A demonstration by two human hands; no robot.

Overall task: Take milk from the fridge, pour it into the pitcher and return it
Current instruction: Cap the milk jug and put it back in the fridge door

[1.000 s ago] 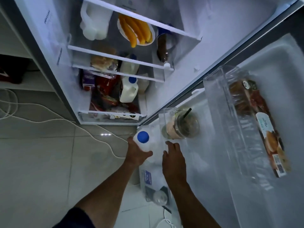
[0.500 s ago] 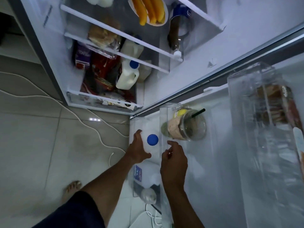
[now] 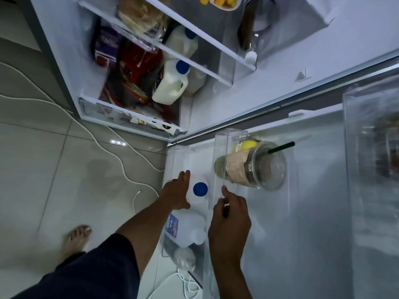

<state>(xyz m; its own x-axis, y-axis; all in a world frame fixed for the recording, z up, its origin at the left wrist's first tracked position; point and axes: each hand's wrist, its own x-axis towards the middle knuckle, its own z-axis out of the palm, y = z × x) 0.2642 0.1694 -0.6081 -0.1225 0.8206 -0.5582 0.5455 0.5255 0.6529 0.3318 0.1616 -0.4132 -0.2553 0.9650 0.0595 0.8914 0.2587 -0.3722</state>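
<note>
Lower centre of the frame: our left hand [image 3: 176, 194] wraps the blue-capped milk jug [image 3: 199, 192] on the fridge door, beside a clear shelf wall [image 3: 219, 156]. Our right hand [image 3: 230, 219], loosely curled, holds nothing. Taking or returning, we cannot tell; next, steadying the jug upright.

right of milk jug [image 3: 200, 189]: clear bin wall [image 3: 218, 165], lidded cup [image 3: 259, 167] | above: open

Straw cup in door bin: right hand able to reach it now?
Probably yes: right hand is empty beside the clear bin, open above the cup; left hand holds the milk jug.
</note>
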